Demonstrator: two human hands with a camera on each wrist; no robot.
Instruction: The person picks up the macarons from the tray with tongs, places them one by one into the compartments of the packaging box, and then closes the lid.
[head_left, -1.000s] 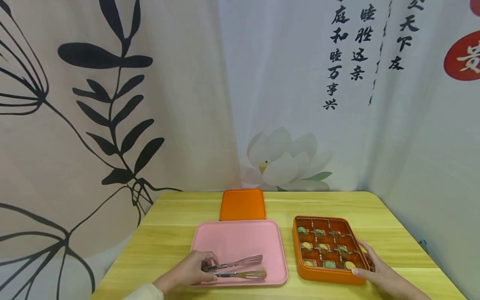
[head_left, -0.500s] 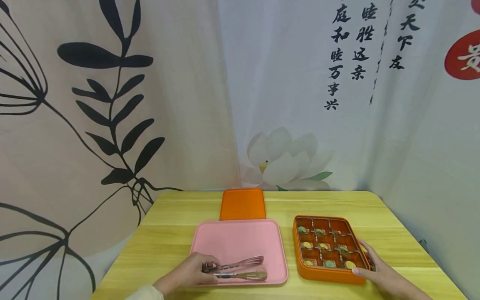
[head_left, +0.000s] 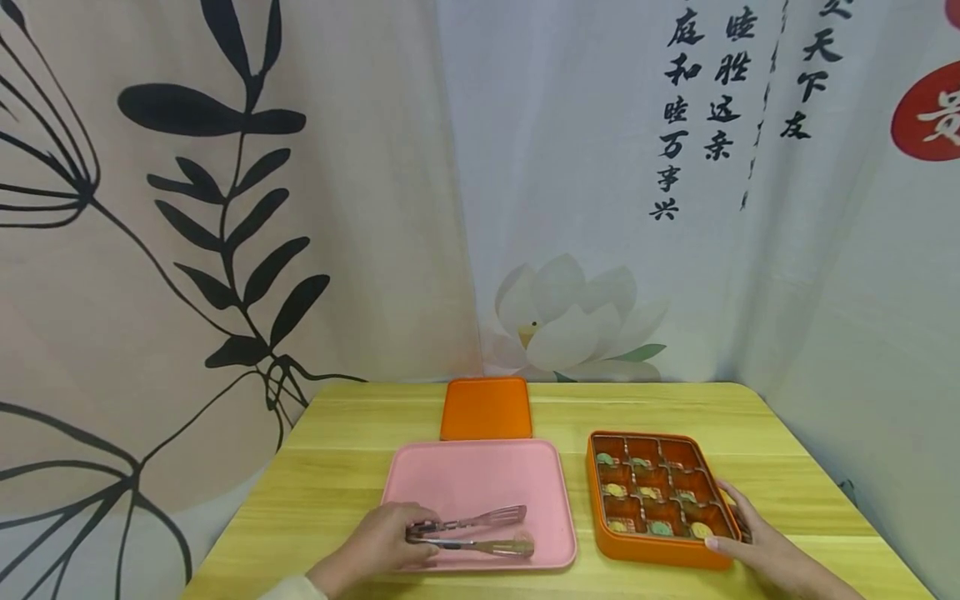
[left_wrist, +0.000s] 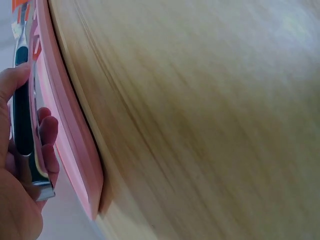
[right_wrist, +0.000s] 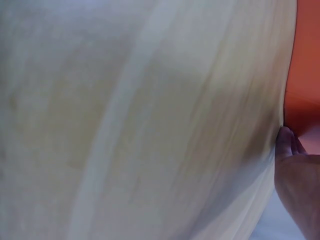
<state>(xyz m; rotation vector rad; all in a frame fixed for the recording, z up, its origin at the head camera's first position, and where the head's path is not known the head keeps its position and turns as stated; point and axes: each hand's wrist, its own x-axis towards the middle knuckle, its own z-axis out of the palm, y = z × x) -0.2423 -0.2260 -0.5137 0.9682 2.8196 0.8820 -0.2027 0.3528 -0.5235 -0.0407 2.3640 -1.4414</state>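
My left hand holds a pair of metal tongs by the handle end, over the front of a pink tray. The two arms of the tongs stand apart and point right, with nothing between their ends. In the left wrist view, thumb and fingers wrap the dark-inlaid handle beside the tray's rim. On the right, my right hand grips the front right corner of an orange box, thumb on the rim. The box's clear compartments hold several small green and yellow pieces.
An orange lid-like square lies behind the pink tray, against its back edge. A strip of wooden table separates tray and box. A printed curtain hangs behind the table.
The tongs have shifted slightly in my left hand, their upper arm sitting a little higher and the fingers rearranged at the handle. My right hand and the box have stayed put.
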